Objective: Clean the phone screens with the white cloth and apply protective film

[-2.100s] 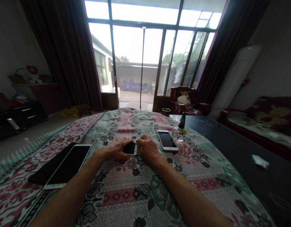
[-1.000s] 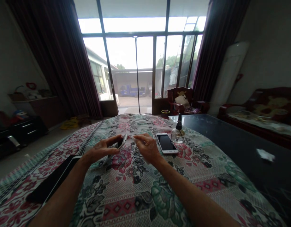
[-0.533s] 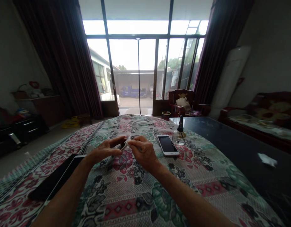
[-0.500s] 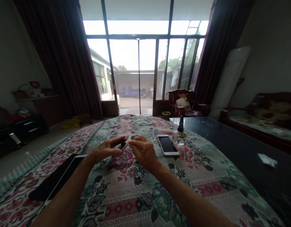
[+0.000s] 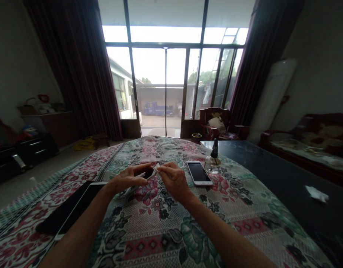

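My left hand (image 5: pixel 127 179) grips a small white-edged phone (image 5: pixel 147 174), tilted up off the floral cloth (image 5: pixel 160 230). My right hand (image 5: pixel 173 178) is pinched against the phone's upper right corner, where a small pale bit shows between the fingertips. Both hands hover just above the middle of the cloth. Most of the small phone is hidden by my left fingers.
A white phone (image 5: pixel 199 173) lies face up right of my hands, beside a small glass bottle with a dark top (image 5: pixel 213 159). Two larger dark devices (image 5: pixel 73 208) lie at the left. A dark glass table (image 5: pixel 272 175) with a crumpled white scrap (image 5: pixel 316 194) is at the right.
The small phone lay flat under both hands; my left hand lifted and tilted it. My right hand, briefly apart, came in to pinch at its corner.
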`<state>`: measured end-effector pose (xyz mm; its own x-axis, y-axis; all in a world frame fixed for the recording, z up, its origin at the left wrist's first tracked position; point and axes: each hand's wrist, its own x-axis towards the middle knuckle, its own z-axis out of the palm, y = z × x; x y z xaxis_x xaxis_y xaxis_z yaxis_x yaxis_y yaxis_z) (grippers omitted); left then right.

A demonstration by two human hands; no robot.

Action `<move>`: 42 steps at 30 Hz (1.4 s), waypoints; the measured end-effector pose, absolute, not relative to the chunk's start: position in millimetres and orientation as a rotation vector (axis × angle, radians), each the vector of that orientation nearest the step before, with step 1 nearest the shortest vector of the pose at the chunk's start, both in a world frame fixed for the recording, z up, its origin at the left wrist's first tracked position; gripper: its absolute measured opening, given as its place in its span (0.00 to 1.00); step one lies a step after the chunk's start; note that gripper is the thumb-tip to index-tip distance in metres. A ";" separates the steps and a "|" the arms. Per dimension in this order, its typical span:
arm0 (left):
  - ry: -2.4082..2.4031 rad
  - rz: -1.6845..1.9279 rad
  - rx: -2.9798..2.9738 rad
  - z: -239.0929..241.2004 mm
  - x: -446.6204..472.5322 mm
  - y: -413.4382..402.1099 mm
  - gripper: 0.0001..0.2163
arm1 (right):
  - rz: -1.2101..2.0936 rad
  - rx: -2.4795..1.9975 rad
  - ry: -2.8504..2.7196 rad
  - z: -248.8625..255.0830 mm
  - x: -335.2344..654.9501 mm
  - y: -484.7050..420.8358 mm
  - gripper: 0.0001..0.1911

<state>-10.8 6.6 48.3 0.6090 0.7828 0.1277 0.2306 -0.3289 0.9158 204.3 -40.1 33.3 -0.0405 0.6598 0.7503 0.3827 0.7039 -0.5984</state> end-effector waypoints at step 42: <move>0.723 0.848 1.633 41.0 -0.2 6.0 0.26 | 0.264 -0.829 -1.696 55.4 209.2 -37.4 0.11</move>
<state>-0.2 6.0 41.0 0.5565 0.8156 0.1586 0.0272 -0.2086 0.9776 209.2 -37.4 55.4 -0.0781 0.6448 0.7604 0.3837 0.7234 -0.5740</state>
